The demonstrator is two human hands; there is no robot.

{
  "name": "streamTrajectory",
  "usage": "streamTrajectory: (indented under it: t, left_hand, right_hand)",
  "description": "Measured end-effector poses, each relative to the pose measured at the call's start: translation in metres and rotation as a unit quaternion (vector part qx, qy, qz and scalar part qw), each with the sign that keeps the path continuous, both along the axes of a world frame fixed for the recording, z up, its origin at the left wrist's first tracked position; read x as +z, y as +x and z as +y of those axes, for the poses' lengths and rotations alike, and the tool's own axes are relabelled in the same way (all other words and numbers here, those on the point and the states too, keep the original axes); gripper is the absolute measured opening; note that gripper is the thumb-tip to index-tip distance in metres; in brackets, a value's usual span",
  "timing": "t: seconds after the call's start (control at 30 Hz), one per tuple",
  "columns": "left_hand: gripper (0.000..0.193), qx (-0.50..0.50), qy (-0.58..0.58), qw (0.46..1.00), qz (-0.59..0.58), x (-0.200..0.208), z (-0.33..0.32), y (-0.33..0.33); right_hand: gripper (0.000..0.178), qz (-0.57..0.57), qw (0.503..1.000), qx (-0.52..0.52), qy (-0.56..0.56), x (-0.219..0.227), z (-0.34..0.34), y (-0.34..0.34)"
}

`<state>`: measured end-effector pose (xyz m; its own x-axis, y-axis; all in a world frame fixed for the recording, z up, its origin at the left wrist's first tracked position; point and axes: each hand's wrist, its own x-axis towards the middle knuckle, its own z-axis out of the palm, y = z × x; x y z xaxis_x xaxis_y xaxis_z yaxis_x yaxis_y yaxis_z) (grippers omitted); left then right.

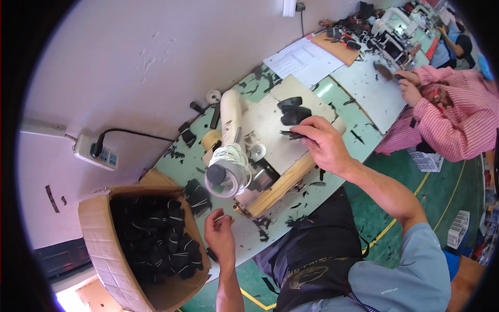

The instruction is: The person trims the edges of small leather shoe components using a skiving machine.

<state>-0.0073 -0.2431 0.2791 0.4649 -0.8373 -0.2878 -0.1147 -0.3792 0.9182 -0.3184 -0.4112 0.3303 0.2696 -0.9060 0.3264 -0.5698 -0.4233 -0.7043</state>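
The right hand (325,145) reaches over the pale machine bed (270,112) on the table (243,240), thumb and forefinger closed in a pinch on a thin, dark, ragged-edged strip (292,135), whose free end points left. The strip is above the bed, just on the near side of two rounded black pieces (294,109), which lie close together there; whether the fingers touch these pieces cannot be told. The left hand (219,236) is well apart from the right, above the near left part of the table, its fingers loosely curled with their tips near the thumb; whether it has hold of anything cannot be told. Just left of it stands an open cardboard box (96,223) filled with black pieces (156,234) marked by thin pale lines, and a few more dark pieces (197,196) lie on the table beside its far right side. Between the hands are the white machine arm (230,114), a coil of white cord (228,155) at its near end, and a wooden bar (283,190) along the bed's near side. Dark scraps (262,226) are strewn over the table. At the far right, papers (306,60) lie flat, and a co-worker in a pink striped top (457,112) sits at a neighbouring table (371,88).
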Motion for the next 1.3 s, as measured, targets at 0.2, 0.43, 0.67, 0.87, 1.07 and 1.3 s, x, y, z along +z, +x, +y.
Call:
streamTrajectory:
  t: [0.2, 0.43, 0.67, 0.87, 1.07, 1.3]
  left_hand:
    - [0.026, 0.008, 0.039, 0.998, -0.054, 0.003, -0.006, 0.012]
    - [0.018, -0.060, -0.063, 0.970, -0.226, -0.011, -0.094, 0.058]
    - [0.022, -0.104, -0.014, 0.955, -0.277, -0.066, -0.223, 0.098]
    - [0.024, -0.102, 0.031, 0.961, -0.255, -0.096, -0.259, 0.099]
    - [0.027, -0.212, 0.023, 0.948, -0.236, -0.103, -0.258, 0.094]
    - [0.021, -0.229, 0.032, 0.931, -0.281, -0.094, -0.253, 0.083]
  right_hand:
    - [0.044, 0.138, 0.985, -0.003, -0.107, -0.019, -0.026, -0.001]
    - [0.055, 0.180, 0.972, -0.078, -0.126, -0.032, -0.029, 0.002]
    - [0.041, 0.118, 0.971, -0.094, -0.185, -0.040, -0.028, -0.001]
    - [0.036, 0.105, 0.972, -0.107, -0.180, -0.042, -0.029, -0.005]
    - [0.034, 0.126, 0.974, -0.100, -0.156, -0.045, -0.029, -0.006]
    - [0.033, 0.120, 0.976, -0.105, -0.148, -0.043, -0.029, -0.003]
